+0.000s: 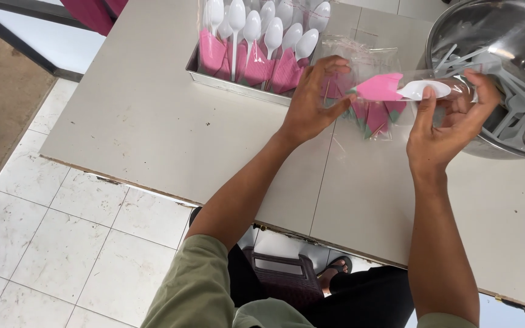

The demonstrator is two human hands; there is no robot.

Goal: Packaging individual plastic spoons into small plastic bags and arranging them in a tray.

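Above the pale worktop (pixel 153 121), we hold a clear plastic sleeve with a white plastic spoon and pink folded napkin (pixel 405 89) lying sideways between our hands, left hand (pixel 314 100) pinching the napkin end, right hand (pixel 451 124) closed on the spoon end.

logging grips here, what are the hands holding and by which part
Both hold one clear sleeve with a white plastic spoon and pink napkin: left hand at the napkin end, right hand at the spoon-bowl end.
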